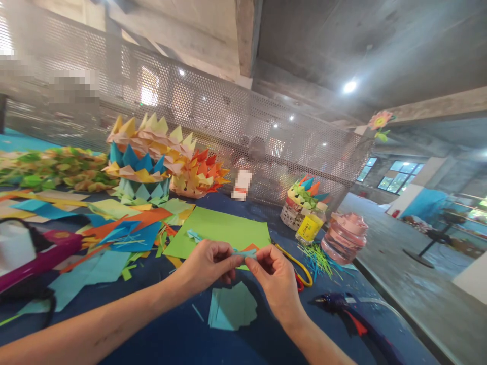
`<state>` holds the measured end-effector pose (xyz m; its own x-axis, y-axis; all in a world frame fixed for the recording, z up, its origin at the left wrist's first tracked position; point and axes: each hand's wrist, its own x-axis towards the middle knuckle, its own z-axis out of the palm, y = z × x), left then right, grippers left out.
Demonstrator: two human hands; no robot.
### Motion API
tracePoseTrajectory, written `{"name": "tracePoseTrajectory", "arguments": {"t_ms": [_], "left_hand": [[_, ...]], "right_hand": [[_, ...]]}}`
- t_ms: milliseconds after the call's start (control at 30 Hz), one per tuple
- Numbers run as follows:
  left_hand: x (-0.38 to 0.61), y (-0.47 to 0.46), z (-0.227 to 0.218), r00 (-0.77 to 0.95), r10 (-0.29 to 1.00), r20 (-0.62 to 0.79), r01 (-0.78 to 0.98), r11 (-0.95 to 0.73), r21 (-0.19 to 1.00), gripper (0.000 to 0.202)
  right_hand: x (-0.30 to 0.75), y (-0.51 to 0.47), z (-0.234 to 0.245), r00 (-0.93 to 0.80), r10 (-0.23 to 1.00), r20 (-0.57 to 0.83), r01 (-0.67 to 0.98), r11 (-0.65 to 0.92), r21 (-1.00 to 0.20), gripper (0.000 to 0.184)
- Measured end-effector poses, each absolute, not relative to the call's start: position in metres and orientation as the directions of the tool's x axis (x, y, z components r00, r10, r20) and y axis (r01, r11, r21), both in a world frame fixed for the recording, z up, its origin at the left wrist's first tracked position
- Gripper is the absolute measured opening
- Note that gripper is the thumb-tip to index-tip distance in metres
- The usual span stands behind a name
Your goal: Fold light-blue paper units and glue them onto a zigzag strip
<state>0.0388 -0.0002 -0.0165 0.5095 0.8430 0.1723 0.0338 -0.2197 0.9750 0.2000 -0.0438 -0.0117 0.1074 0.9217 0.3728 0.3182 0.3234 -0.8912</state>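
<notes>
Centrally, both hands meet above the near edge of a bright green rectangular paper sheet (pixel 228 225) on a dark blue table (pixel 160 324). The left hand (pixel 215 261) pinches a small light-blue folded paper piece (pixel 248 253) between thumb and forefinger, its other fingers curled. The right hand (pixel 276 279) grips the opposite end of that piece the same way, thumb and fingertips closed on it. A bit of orange paper (pixel 251 247) shows just behind the piece, though blur and the fingers make it hard to say whether the two are joined.

Another small light-blue folded paper (pixel 195 235) lies on the green sheet, beyond the left hand. Nearer the body, below the hands, rests a stack of pale teal paper (pixel 232 306) with an uneven right edge. Just beside the right hand are scissors with yellow and red handles (pixel 307 274); farther right stand a clear bottle with a yellow label (pixel 310 228) and a pink translucent jar (pixel 344 238), with thin green and blue paper strips (pixel 321 259) lying in front of them. A dark blue tool with a red trigger (pixel 355 322) lies at the near right. Loose coloured paper (pixel 133 230) covers the left side, before containers of pointed folded paper (pixel 140 187).
</notes>
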Motion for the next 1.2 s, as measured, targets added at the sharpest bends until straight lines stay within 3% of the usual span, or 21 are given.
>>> {"name": "tracePoseTrajectory", "arguments": {"t_ms": [567, 1000, 1200], "left_hand": [[0.0381, -0.0053, -0.0140, 0.527, 0.817, 0.235, 0.163, -0.369, 0.915, 0.034], [0.0376, -0.0079, -0.0081, 0.475, 0.814, 0.335, 0.367, -0.529, 0.765, 0.030], [0.0365, -0.0067, -0.0105, 0.492, 0.811, 0.317, 0.313, -0.505, 0.804, 0.033]], "right_hand": [[0.1989, -0.0454, -0.0111, 0.124, 0.909, 0.398, 0.364, 0.331, -0.870, 0.024], [0.1970, -0.0479, -0.0078, 0.051, 0.943, 0.328, 0.245, 0.307, -0.920, 0.024], [0.2008, -0.0457, -0.0078, 0.015, 0.928, 0.373, 0.331, 0.347, -0.877, 0.020]]}}
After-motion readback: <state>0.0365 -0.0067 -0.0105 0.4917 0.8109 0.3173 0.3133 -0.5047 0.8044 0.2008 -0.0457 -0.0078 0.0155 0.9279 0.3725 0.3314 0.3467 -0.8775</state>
